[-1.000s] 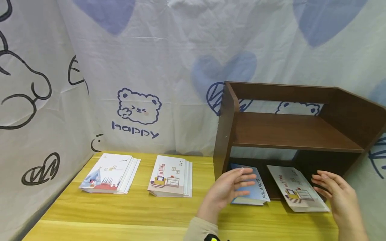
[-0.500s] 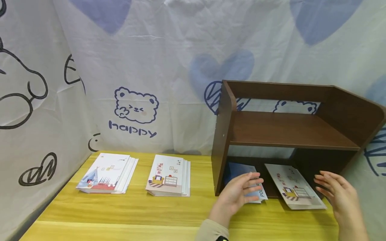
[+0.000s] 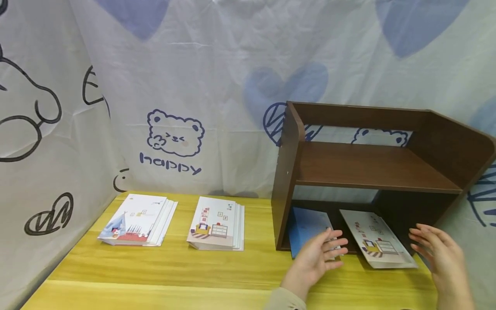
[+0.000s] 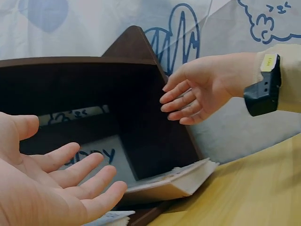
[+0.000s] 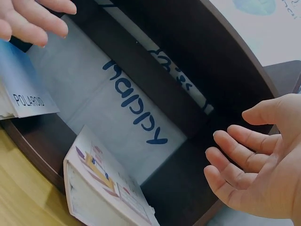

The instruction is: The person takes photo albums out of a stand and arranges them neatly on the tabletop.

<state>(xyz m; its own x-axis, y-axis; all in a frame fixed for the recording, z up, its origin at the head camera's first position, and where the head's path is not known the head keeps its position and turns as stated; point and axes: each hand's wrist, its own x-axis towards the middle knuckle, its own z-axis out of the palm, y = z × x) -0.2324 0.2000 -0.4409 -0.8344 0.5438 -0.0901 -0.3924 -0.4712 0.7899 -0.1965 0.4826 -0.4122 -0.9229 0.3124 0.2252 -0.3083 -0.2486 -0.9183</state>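
Note:
My left hand (image 3: 319, 260) hovers before the blue album (image 3: 308, 228) marked POLAROID, overlapping its front right corner in the head view. Its fingers are spread and relaxed, with nothing in them. My right hand (image 3: 443, 258) is held up beside the right edge of a pale album (image 3: 377, 241) with a drawn armchair and drawers on its cover. In the right wrist view, a gap shows between that hand's loosely bent fingers (image 5: 235, 165) and the album. Both albums lie in the lower compartment of a dark brown shelf (image 3: 377, 165), their near ends sticking out past its front.
On the yellow wood-grain table (image 3: 155, 275), a stack of albums with a tent cover (image 3: 133, 219) lies at the far left. Right of it is another stack with an armchair cover (image 3: 215, 224). A printed cloth (image 3: 224, 86) hangs behind the table and shelf.
My left hand has moved right and a little nearer, uncovering more of the blue album's left side. My right hand has shifted slightly right. The albums stay where they were.

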